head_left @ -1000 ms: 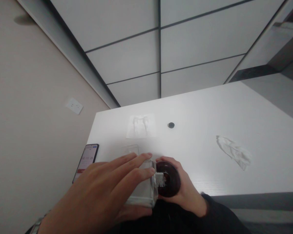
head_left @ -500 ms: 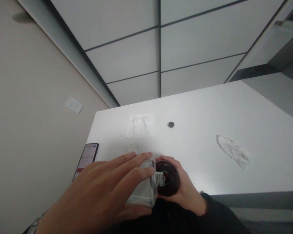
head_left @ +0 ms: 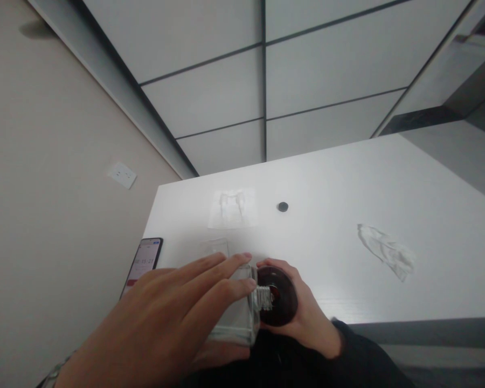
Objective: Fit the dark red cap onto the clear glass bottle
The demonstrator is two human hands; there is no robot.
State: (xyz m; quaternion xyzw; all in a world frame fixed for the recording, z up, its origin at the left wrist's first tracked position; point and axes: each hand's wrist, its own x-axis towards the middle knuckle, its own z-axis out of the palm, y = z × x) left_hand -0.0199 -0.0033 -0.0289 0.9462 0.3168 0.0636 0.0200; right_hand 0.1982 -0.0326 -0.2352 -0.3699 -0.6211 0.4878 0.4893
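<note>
Clear square glass bottle (head_left: 233, 323) lies on its side at the near edge of the white table (head_left: 347, 172), and its ribbed neck (head_left: 264, 298) points to the right. The left hand (head_left: 165, 323) is closed around the body, with fingers on the far side and the thumb under the near side. The right hand (head_left: 307, 318) is curled and grips a dark red round disc (head_left: 277, 296) at the neck, maybe a cap. I judge the bottle is hard, fragile, rather heavy for its size and slippery on smooth faces, so the flat sides are the safe place to take hold, not the narrow neck. I cannot tell if the disc is joined to the neck, or if the bottle has liquid. A phone (head_left: 143, 264) is at left, partly hidden by the left hand, and a crumpled tissue (head_left: 388, 253) lies at right.
</note>
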